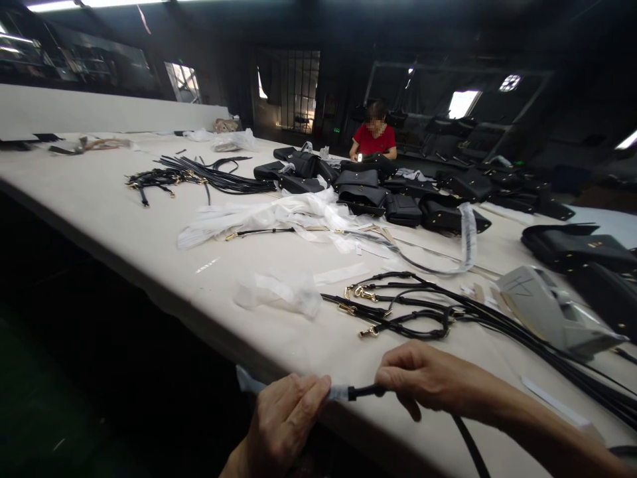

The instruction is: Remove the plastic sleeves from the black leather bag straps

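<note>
At the near edge of the table, my left hand (288, 418) is closed round the end of a black bag strap (365, 392), where a clear plastic sleeve (339, 393) covers it. A little of the plastic sticks out to the left of my fist. My right hand (423, 378) pinches the bare part of the same strap between thumb and fingers, and its tail hangs down below that wrist. Just beyond my hands lies a bundle of black straps (413, 312) with gold clasps. A crumpled clear plastic piece (279, 292) rests to its left.
A grey tape dispenser (547, 305) stands at the right. Black handbags (358, 186) are piled mid-table behind white wrapping sheets (279, 216). Another strap bundle (199, 176) lies farther left. Across the table (149, 252) is a person in a red shirt (375, 141).
</note>
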`<state>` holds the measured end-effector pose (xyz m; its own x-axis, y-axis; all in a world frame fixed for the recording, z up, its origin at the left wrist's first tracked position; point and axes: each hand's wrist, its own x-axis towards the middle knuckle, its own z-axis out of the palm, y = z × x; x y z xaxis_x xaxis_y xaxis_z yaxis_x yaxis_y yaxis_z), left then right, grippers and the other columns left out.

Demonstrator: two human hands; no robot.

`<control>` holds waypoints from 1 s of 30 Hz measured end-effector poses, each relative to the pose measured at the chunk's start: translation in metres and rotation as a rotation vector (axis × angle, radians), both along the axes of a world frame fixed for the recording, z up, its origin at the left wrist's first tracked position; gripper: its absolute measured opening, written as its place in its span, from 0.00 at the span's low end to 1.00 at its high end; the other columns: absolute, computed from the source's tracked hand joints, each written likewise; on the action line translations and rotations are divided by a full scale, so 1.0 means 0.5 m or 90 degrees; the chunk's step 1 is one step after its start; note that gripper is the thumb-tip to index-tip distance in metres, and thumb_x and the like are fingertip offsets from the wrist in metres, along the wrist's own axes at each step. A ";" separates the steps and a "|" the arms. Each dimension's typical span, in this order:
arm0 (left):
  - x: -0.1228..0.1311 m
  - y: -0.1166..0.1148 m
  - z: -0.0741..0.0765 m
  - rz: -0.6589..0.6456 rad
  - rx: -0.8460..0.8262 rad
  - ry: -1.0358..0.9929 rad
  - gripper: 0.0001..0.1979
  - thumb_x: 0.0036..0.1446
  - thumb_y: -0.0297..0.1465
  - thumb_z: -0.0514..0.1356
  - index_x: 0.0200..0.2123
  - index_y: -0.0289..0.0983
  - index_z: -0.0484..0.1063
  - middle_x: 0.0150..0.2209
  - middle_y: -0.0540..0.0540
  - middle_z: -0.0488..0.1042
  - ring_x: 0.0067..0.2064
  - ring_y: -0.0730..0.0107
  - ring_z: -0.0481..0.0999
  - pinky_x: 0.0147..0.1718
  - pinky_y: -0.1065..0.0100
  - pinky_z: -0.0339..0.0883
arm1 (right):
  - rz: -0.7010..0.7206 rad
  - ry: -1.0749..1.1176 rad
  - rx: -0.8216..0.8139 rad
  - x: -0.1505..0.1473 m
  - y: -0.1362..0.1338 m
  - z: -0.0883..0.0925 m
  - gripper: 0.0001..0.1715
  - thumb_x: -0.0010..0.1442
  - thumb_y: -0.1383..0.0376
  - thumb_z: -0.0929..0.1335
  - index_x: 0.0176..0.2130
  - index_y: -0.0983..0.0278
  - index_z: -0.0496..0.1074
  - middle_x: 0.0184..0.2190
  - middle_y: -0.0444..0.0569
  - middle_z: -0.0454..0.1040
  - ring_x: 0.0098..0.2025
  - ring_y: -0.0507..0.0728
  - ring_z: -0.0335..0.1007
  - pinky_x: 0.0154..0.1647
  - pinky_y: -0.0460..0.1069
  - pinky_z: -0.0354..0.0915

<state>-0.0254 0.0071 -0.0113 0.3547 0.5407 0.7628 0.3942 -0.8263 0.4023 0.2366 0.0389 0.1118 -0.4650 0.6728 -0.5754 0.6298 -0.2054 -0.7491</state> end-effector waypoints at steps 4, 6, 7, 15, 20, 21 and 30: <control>0.018 0.004 0.007 -0.043 -0.006 0.005 0.25 0.59 0.17 0.59 0.59 0.34 0.66 0.40 0.38 0.82 0.40 0.60 0.82 0.40 0.64 0.77 | -0.098 0.067 -0.009 -0.023 -0.025 -0.029 0.24 0.65 0.49 0.63 0.34 0.67 0.72 0.19 0.39 0.64 0.21 0.48 0.52 0.21 0.43 0.48; 0.036 0.002 0.007 -0.052 -0.029 -0.016 0.26 0.58 0.16 0.59 0.59 0.34 0.66 0.41 0.37 0.81 0.41 0.59 0.82 0.42 0.64 0.76 | -0.129 0.050 0.070 -0.045 -0.040 -0.043 0.18 0.64 0.53 0.65 0.37 0.66 0.72 0.21 0.39 0.65 0.23 0.49 0.58 0.25 0.43 0.55; 0.046 -0.001 0.007 -0.060 -0.048 -0.035 0.25 0.58 0.16 0.58 0.59 0.35 0.66 0.42 0.37 0.81 0.42 0.59 0.81 0.43 0.64 0.76 | -0.133 0.030 0.127 -0.056 -0.046 -0.048 0.16 0.64 0.55 0.65 0.41 0.65 0.72 0.22 0.40 0.67 0.25 0.50 0.61 0.27 0.44 0.57; 0.052 0.000 0.042 -0.285 -0.666 -0.295 0.28 0.58 0.51 0.60 0.56 0.41 0.68 0.50 0.40 0.76 0.48 0.55 0.77 0.45 0.64 0.71 | -0.029 0.017 0.316 -0.088 -0.066 -0.034 0.22 0.65 0.63 0.63 0.58 0.60 0.66 0.37 0.47 0.77 0.38 0.56 0.73 0.41 0.48 0.63; 0.012 0.011 0.060 -0.257 -0.802 -0.090 0.14 0.62 0.39 0.58 0.37 0.34 0.74 0.29 0.49 0.73 0.31 0.69 0.69 0.31 0.72 0.63 | -0.065 0.106 0.067 -0.051 -0.062 0.006 0.23 0.66 0.57 0.64 0.58 0.62 0.66 0.34 0.46 0.76 0.32 0.52 0.68 0.32 0.44 0.62; 0.010 0.012 0.060 -0.247 -0.808 -0.076 0.13 0.61 0.38 0.59 0.33 0.33 0.73 0.27 0.51 0.71 0.29 0.71 0.67 0.29 0.72 0.61 | -0.067 0.116 -0.011 -0.040 -0.062 0.005 0.22 0.66 0.56 0.65 0.55 0.63 0.69 0.32 0.45 0.76 0.29 0.50 0.67 0.29 0.43 0.61; 0.016 0.015 0.062 -0.222 -0.793 -0.078 0.09 0.54 0.35 0.62 0.31 0.33 0.74 0.25 0.51 0.69 0.28 0.71 0.65 0.27 0.73 0.58 | -0.063 0.239 -0.249 -0.002 -0.077 -0.013 0.18 0.56 0.57 0.70 0.42 0.67 0.74 0.27 0.47 0.77 0.21 0.47 0.67 0.23 0.39 0.61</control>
<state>-0.0177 0.0148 0.0198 0.5832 0.7992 -0.1452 0.1412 0.0763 0.9870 0.2354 0.0003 0.1051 -0.6322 0.4925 -0.5981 0.2975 -0.5585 -0.7743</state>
